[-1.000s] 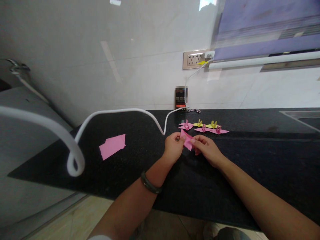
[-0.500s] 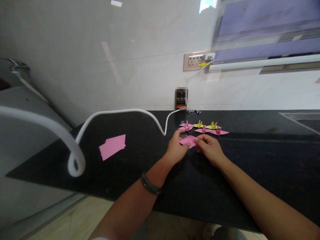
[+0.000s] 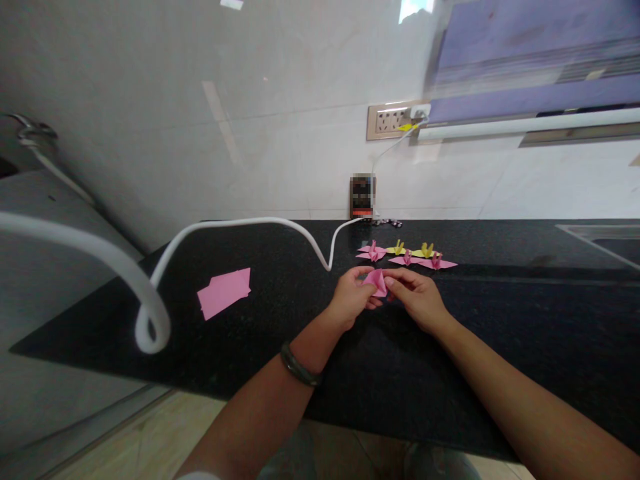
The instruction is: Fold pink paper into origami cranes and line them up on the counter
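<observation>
A small folded pink paper (image 3: pixel 376 281) is pinched between both hands just above the black countertop (image 3: pixel 500 320). My left hand (image 3: pixel 350 298) grips its left side with thumb and fingers. Fingers of my right hand (image 3: pixel 417 298) close on its right edge. Just beyond the hands stands a row of finished paper cranes (image 3: pixel 406 254), some pink and some yellow.
A stack of flat pink paper sheets (image 3: pixel 225 293) lies to the left. A thick white hose (image 3: pixel 150 280) loops over the counter from the left. A phone (image 3: pixel 363 196) leans on the tiled wall, cabled to a wall socket (image 3: pixel 390 121). A sink edge (image 3: pixel 600 233) shows far right.
The pink paper was turned and folded smaller between the fingers; it now shows as a compact triangle. Both hands stayed in place.
</observation>
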Available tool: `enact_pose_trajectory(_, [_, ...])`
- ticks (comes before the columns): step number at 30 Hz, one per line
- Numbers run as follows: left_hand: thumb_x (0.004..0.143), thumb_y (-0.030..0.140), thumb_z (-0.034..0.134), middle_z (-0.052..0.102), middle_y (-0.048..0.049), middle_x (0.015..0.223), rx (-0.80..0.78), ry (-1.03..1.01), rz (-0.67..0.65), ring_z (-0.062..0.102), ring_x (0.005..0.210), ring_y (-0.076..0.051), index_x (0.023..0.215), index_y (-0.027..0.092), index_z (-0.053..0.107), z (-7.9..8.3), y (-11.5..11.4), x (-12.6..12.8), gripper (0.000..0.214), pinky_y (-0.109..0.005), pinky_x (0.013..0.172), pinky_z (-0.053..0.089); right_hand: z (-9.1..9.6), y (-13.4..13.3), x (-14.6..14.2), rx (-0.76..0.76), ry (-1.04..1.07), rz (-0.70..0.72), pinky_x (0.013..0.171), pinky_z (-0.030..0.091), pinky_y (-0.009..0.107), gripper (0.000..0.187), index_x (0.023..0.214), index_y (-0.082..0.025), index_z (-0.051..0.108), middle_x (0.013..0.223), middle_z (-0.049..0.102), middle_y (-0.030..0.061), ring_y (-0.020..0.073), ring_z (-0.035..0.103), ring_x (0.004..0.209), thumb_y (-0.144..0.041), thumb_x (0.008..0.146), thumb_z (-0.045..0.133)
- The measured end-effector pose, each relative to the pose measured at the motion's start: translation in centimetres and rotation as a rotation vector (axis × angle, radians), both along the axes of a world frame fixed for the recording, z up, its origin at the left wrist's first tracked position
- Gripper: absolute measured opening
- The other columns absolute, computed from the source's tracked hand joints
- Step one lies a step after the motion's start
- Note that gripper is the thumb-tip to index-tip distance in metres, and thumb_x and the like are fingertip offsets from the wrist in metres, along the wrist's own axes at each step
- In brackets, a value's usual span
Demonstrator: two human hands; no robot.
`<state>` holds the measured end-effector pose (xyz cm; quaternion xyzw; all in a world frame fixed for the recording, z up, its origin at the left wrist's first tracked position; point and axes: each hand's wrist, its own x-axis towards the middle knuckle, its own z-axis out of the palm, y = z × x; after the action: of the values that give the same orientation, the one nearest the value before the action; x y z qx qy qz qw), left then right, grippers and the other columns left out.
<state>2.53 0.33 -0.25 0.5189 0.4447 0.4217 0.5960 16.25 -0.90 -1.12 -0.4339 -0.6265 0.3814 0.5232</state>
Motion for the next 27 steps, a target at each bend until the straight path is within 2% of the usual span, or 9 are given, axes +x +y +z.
enact_pose_trajectory(6, [0.065, 0.011, 0.049, 0.057, -0.0016, 0.062, 0.011, 0.018, 0.006, 0.052, 0.042, -0.006, 0.096, 0.013, 0.05, -0.17, -0.1, 0.17, 0.031, -0.014, 0.039, 0.038, 0.25, -0.18, -0.01, 0.021, -0.027, 0.041, 0.058, 0.044, 0.026, 0.028, 0.094, -0.021, 0.06, 0.081, 0.058, 0.0034, 0.0126, 0.05, 0.063, -0.035, 0.071, 0.053])
enact_pose_trajectory(13, [0.066, 0.013, 0.05, 0.057, -0.0011, 0.064, 0.024, -0.018, -0.011, 0.055, 0.046, -0.007, 0.085, 0.013, 0.048, -0.32, -0.48, 0.52, 0.02, -0.018, 0.043, 0.044, -0.29, 0.04, 0.2, 0.036, -0.018, 0.003, 0.068, 0.042, 0.028, 0.027, 0.094, -0.02, 0.061, 0.084, 0.06, 0.0039, 0.0147, 0.052, 0.074, -0.033, 0.072, 0.052])
enact_pose_trajectory(18, [0.065, 0.016, 0.053, 0.056, -0.0012, 0.06, 0.002, 0.008, 0.036, 0.053, 0.043, -0.008, 0.085, 0.011, 0.049, -0.2, -0.36, 0.5, 0.02, -0.017, 0.039, 0.042, 0.16, -0.28, 0.01, 0.076, -0.086, 0.076, 0.066, 0.042, 0.027, 0.026, 0.093, -0.02, 0.061, 0.081, 0.057, 0.0035, 0.0141, 0.051, 0.072, -0.032, 0.073, 0.052])
enact_pose_trajectory(21, [0.065, 0.017, 0.053, 0.056, -0.0012, 0.059, -0.019, 0.029, 0.048, 0.052, 0.042, -0.007, 0.087, 0.011, 0.049, -0.16, -0.33, 0.47, 0.022, -0.016, 0.037, 0.04, 0.28, -0.31, -0.04, 0.107, -0.128, 0.068, 0.064, 0.042, 0.027, 0.023, 0.088, -0.02, 0.062, 0.078, 0.055, 0.0035, 0.0144, 0.05, 0.071, -0.033, 0.073, 0.051])
enact_pose_trajectory(27, [0.069, 0.023, 0.051, 0.058, -0.0024, 0.061, -0.009, 0.008, -0.051, 0.051, 0.042, -0.006, 0.088, 0.012, 0.05, -0.24, -0.44, 0.34, 0.022, -0.014, 0.038, 0.038, -0.13, 0.01, -0.1, 0.013, -0.04, 0.047, 0.057, 0.041, 0.025, 0.026, 0.087, -0.02, 0.063, 0.074, 0.055, 0.0021, 0.0121, 0.047, 0.063, -0.036, 0.071, 0.052])
